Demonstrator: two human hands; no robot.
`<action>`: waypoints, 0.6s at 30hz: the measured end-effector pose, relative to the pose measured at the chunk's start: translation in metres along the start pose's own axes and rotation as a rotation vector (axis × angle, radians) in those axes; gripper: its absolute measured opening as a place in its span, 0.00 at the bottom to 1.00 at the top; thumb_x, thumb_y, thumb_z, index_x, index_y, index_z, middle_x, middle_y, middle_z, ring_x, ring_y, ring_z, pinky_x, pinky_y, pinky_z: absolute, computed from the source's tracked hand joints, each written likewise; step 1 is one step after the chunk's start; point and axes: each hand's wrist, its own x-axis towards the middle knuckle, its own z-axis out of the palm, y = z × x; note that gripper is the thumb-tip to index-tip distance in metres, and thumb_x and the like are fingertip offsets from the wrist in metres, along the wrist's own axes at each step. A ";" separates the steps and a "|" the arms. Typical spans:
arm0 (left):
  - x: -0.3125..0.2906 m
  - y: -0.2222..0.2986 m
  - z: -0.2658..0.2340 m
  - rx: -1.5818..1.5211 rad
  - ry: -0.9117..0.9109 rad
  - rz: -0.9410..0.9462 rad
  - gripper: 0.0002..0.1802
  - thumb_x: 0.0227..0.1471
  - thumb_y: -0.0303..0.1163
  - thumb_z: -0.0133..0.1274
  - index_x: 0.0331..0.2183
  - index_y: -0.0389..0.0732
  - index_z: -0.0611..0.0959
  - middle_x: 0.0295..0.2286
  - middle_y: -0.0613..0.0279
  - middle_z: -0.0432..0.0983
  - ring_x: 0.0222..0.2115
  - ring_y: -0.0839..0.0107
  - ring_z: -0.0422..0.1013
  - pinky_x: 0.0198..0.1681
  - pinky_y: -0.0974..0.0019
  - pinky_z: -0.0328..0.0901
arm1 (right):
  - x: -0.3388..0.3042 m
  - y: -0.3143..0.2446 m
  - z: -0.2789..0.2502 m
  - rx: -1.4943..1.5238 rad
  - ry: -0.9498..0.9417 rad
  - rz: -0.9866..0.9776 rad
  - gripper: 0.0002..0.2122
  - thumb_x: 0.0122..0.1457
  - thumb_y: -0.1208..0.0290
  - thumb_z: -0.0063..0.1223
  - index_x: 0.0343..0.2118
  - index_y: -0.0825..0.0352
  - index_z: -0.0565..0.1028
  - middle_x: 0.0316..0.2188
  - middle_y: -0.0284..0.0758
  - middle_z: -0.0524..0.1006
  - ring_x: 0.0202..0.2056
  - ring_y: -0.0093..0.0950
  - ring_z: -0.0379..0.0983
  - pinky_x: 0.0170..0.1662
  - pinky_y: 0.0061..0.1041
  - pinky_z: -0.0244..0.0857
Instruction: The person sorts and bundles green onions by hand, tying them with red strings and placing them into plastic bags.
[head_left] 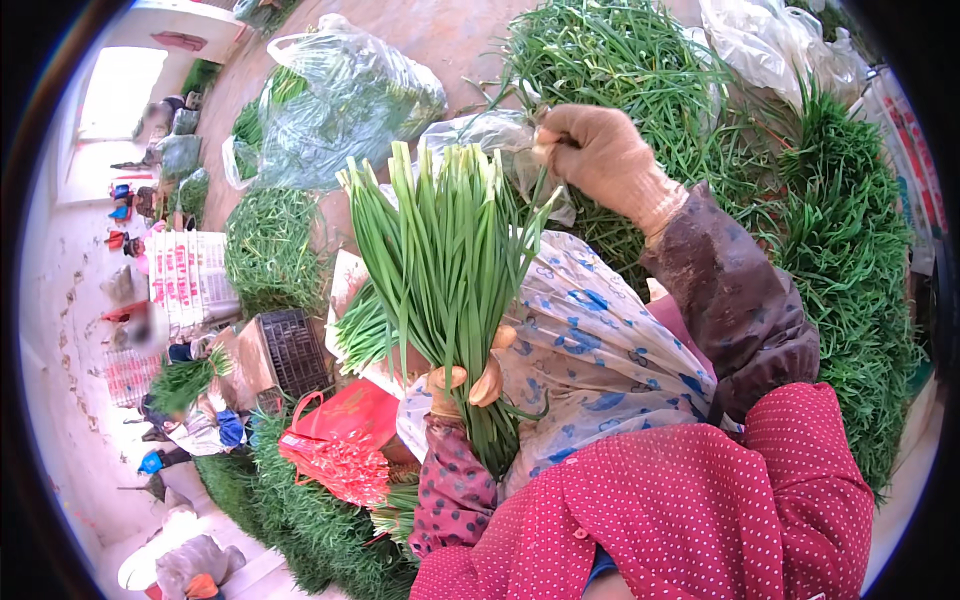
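- Left hand [468, 382], gloved in thin tan rubber, is what I see closed tight around the lower stalks of a bundle of long flat green chive leaves [445, 270]; thumb and fingers wrap fully round it.
- From that grip the bundle stands nearly upright, its leaves fanning out above the fist, while the stalk ends poke out just below it.
- Right hand [600, 155], in a like glove, is raised above and to the right of the bundle, fingers curled shut; I see it pinching at the leaf tips, though I cannot tell exactly what it has hold of.
- Beneath both hands lies a white cloth with blue flower print [600, 350], spread over the lap.
- Just left of the gripping fist I see a red plastic bag [345, 425] and a dark plastic crate [297, 350].
- Behind the raised hand sits a large heap of loose green chives [620, 60].
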 end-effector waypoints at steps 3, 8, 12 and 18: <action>0.001 0.000 -0.001 0.002 -0.032 -0.025 0.44 0.47 0.35 0.53 0.58 0.20 0.54 0.20 0.52 0.73 0.11 0.75 0.62 0.12 0.72 0.55 | 0.015 0.012 -0.030 -0.126 0.285 -0.108 0.07 0.54 0.74 0.60 0.36 0.68 0.79 0.30 0.30 0.79 0.31 0.16 0.71 0.37 0.19 0.69; -0.007 -0.014 0.008 -0.262 -0.004 0.109 0.45 0.45 0.24 0.53 0.61 0.25 0.49 0.51 0.26 0.64 0.10 0.72 0.67 0.06 0.76 0.52 | 0.036 0.064 -0.124 -0.402 0.569 0.199 0.19 0.55 0.61 0.58 0.47 0.66 0.74 0.39 0.42 0.80 0.43 0.35 0.76 0.52 0.31 0.66; 0.002 -0.011 0.004 -0.270 -0.128 0.069 0.45 0.45 0.25 0.52 0.61 0.25 0.49 0.50 0.34 0.64 0.11 0.71 0.68 0.08 0.75 0.55 | 0.022 0.123 -0.136 -0.673 0.531 0.170 0.32 0.50 0.58 0.64 0.55 0.68 0.67 0.49 0.48 0.74 0.52 0.44 0.70 0.57 0.35 0.60; 0.010 0.004 -0.001 -0.069 -0.091 -0.035 0.45 0.43 0.33 0.57 0.58 0.24 0.56 0.39 0.38 0.74 0.13 0.71 0.67 0.13 0.70 0.59 | -0.063 0.128 0.000 0.933 -0.526 0.604 0.37 0.53 0.41 0.57 0.58 0.65 0.63 0.54 0.40 0.69 0.54 0.37 0.65 0.53 0.46 0.61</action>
